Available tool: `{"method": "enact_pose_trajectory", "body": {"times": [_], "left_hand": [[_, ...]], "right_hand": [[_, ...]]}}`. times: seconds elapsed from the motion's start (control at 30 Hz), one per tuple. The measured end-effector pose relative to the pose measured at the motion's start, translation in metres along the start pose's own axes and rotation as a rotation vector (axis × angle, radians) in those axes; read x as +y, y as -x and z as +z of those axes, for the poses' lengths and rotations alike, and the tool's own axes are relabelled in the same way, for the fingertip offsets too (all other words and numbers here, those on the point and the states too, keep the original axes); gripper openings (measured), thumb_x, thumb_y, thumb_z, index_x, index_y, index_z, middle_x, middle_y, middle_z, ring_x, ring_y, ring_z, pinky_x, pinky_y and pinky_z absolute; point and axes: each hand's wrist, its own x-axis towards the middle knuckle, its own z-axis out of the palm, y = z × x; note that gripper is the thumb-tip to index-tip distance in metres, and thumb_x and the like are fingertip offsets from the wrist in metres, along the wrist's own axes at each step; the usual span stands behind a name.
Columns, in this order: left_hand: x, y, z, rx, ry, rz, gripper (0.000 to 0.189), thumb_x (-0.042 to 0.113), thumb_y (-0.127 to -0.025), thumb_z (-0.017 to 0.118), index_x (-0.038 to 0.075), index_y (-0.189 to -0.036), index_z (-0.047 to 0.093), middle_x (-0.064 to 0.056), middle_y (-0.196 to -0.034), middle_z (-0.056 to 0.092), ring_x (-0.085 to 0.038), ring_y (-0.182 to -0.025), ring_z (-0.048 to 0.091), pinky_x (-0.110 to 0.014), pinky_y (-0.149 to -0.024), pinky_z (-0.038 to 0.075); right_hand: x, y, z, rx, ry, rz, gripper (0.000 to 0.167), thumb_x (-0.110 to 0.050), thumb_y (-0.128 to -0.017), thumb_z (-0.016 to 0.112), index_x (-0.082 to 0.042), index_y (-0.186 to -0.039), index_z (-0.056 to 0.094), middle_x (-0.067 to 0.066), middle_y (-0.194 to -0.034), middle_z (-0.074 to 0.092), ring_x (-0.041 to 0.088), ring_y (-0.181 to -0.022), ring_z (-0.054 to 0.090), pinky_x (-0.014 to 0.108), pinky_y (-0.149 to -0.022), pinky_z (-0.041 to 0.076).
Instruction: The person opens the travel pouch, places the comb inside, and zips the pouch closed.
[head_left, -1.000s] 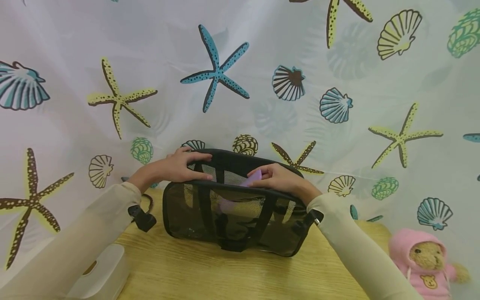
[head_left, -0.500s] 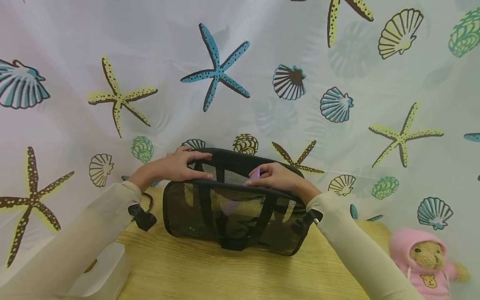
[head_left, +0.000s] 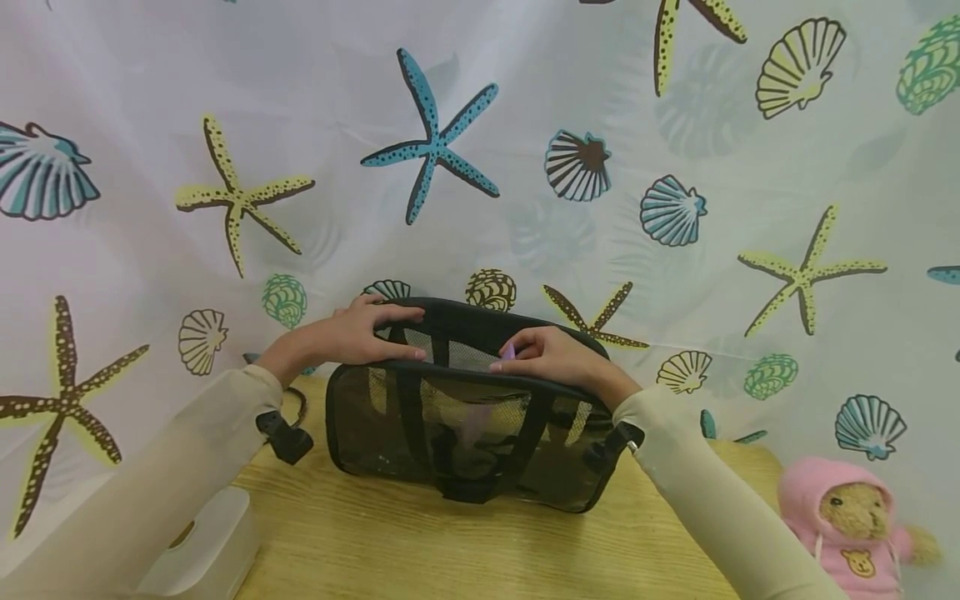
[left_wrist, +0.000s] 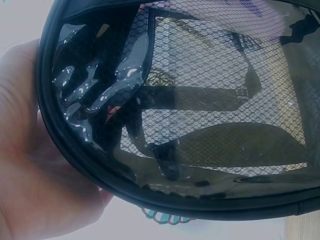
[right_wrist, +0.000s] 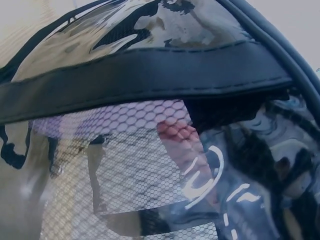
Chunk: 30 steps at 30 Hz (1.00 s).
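A bag with see-through panels, black trim, black straps and mesh stands on the table, its top unzipped. My left hand holds its left end, thumb along the front rim and fingers over the back rim. Inside the opening, my right hand pinches a flat lilac object by its upper end; its lower part shows faintly through the front panel, and I cannot tell its kind. Through the mesh in the right wrist view, the lilac object lies beside reddish fingertips.
A white box with an opening on top sits at the front left of the wooden table. At the right is a teddy bear in a pink hoodie. A curtain with sea-creature prints hangs close behind the bag.
The lilac object has sunk deeper into the bag and turned more upright, less of it showing above the front rim. The left hand and the bag stay put.
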Motion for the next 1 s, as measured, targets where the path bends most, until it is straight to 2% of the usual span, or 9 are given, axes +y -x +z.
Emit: {"method": "enact_pose_trajectory", "body": {"times": [0.13,0.27,0.5,0.63,0.7,0.83,0.9,1.0], "left_hand": [[0.000,0.001,0.000,0.003,0.004,0.000,0.077,0.048,-0.095,0.070,0.018,-0.159,0.041,-0.013,-0.167,0.036,-0.048,-0.158,-0.003,-0.082,-0.115,-0.001],[0.001,0.001,0.000,0.004,0.005,-0.002,0.077,0.048,-0.095,0.070,0.018,-0.159,0.041,-0.013,-0.167,0.035,-0.048,-0.158,-0.003,-0.081,-0.115,-0.001],[0.003,0.002,0.000,0.003,-0.003,-0.006,0.077,0.048,-0.095,0.070,0.017,-0.159,0.041,-0.014,-0.167,0.035,-0.049,-0.158,-0.002,-0.082,-0.115,0.000],[0.003,0.002,0.001,0.027,0.005,0.005,0.075,0.047,-0.095,0.070,0.017,-0.158,0.043,-0.014,-0.166,0.036,-0.048,-0.158,-0.001,-0.081,-0.116,0.000],[0.001,0.002,0.003,0.061,0.016,0.029,0.071,0.046,-0.095,0.071,0.018,-0.156,0.047,-0.014,-0.165,0.039,-0.048,-0.158,0.004,-0.080,-0.117,0.003],[-0.008,0.007,0.007,0.182,0.058,0.111,0.057,0.037,-0.096,0.072,0.016,-0.147,0.058,-0.014,-0.150,0.055,-0.041,-0.148,0.036,-0.072,-0.117,0.025],[-0.012,0.012,0.008,0.254,0.104,0.144,0.048,0.034,-0.098,0.071,0.014,-0.141,0.062,-0.013,-0.139,0.060,-0.036,-0.134,0.048,-0.064,-0.110,0.038],[-0.013,0.023,0.010,0.350,0.234,0.130,0.041,0.035,-0.101,0.066,0.012,-0.135,0.062,-0.009,-0.125,0.058,-0.025,-0.116,0.051,-0.045,-0.100,0.046]], "right_hand": [[0.000,0.001,0.000,0.029,0.043,-0.010,0.028,-0.038,-0.100,0.067,-0.015,-0.115,0.071,0.004,-0.108,0.078,0.012,-0.098,0.072,0.034,-0.087,0.057],[-0.003,0.004,-0.002,0.040,0.029,-0.021,0.028,-0.036,-0.101,0.067,-0.012,-0.114,0.071,0.011,-0.109,0.077,0.014,-0.093,0.071,0.033,-0.083,0.060],[-0.012,0.009,-0.010,0.031,-0.061,-0.024,0.029,-0.032,-0.103,0.064,-0.008,-0.118,0.068,0.018,-0.113,0.073,0.032,-0.106,0.071,0.036,-0.085,0.062],[-0.012,0.009,-0.013,0.042,-0.069,-0.042,0.028,-0.030,-0.103,0.065,-0.006,-0.117,0.069,0.019,-0.113,0.074,0.036,-0.108,0.071,0.035,-0.083,0.063],[-0.012,0.009,-0.014,0.053,-0.062,-0.046,0.026,-0.029,-0.103,0.065,-0.006,-0.116,0.069,0.017,-0.112,0.074,0.034,-0.106,0.072,0.035,-0.082,0.063],[-0.016,0.007,-0.013,0.049,-0.052,-0.056,0.025,-0.029,-0.103,0.065,-0.008,-0.115,0.070,0.016,-0.113,0.074,0.026,-0.103,0.072,0.035,-0.082,0.063],[-0.019,0.007,-0.013,0.050,-0.046,-0.070,0.024,-0.028,-0.103,0.066,-0.008,-0.115,0.070,0.017,-0.114,0.074,0.024,-0.104,0.072,0.035,-0.083,0.062],[-0.024,0.008,-0.018,0.063,-0.036,-0.100,0.021,-0.025,-0.102,0.066,-0.007,-0.114,0.070,0.018,-0.116,0.074,0.026,-0.106,0.072,0.035,-0.084,0.062]]}}
